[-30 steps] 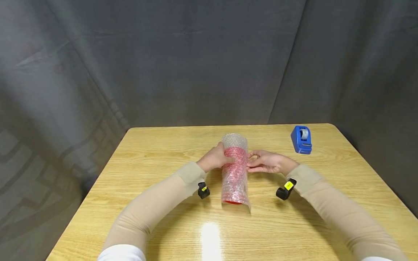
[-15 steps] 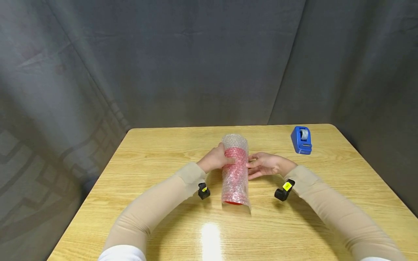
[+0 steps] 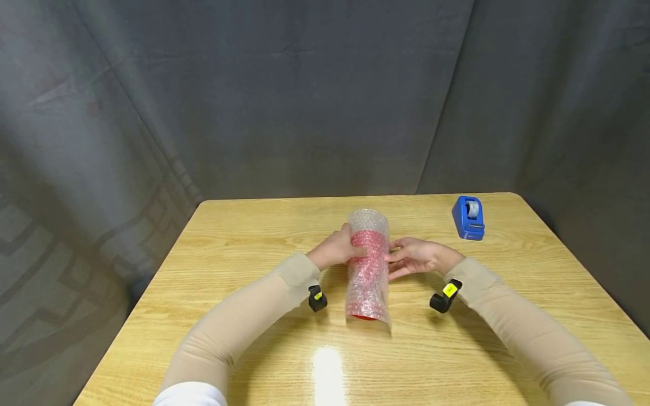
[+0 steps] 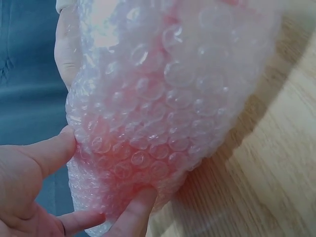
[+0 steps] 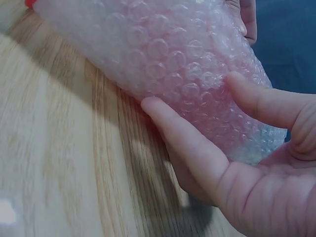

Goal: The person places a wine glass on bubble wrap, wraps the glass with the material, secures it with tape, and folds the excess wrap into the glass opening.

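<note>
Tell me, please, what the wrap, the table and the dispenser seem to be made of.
Wrap: clear, glossy plastic, shown by its round bubbles and bright highlights.
Table: wood or wood-look laminate, smooth and somewhat shiny; it has grain lines and reflects a light.
Dispenser: probably moulded plastic, given its even blue; too small to judge its finish.

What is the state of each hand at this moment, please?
Left hand: holding the red cylindrical bundle in clear plastic bubble wrap.
Right hand: open, touching the bundle's side.
</note>
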A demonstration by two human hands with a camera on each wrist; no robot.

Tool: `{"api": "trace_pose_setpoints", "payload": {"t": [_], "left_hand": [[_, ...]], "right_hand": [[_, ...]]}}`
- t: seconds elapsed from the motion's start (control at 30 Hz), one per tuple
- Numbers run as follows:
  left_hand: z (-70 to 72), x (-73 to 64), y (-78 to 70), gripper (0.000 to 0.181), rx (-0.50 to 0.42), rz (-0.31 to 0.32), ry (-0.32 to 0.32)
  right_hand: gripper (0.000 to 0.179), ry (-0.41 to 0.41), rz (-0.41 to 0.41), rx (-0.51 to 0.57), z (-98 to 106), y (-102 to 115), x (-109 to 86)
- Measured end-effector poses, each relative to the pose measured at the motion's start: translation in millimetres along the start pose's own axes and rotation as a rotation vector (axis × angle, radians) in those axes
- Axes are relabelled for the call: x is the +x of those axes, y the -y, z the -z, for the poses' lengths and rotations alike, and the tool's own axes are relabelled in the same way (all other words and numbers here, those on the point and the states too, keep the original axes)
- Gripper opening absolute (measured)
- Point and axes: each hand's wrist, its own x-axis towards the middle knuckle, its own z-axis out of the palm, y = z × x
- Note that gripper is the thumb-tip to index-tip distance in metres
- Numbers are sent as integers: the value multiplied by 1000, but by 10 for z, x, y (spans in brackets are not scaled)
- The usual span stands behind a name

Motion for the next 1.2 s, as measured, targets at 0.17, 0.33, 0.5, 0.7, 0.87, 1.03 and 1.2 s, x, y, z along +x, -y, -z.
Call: {"api": "trace_pose_setpoints", "payload": {"t": [0.17,0.33,0.5,0.7,0.87,1.03,1.2], "left_hand": [[-5,12,54,76,-139,-9,47],[15,35,132,45,-359,18,125],[44,56,187,34,-427,47,160],[88,104,294,22,-450,62,227],[125,120,334,11,-479,54,292],[158,116,337,12,-453,71,300],[158,96,320,25,-326,87,211]], "right_hand": [[66,-34,-6,-21,18,4,-16],[56,-60,-17,-37,27,29,-6],[47,-82,-27,-44,-2,49,17],[39,-118,-31,-96,-76,72,50],[30,-147,-28,-151,-136,102,76],[25,-162,-29,-185,-170,125,94],[27,-171,-29,-200,-174,120,103]]}}
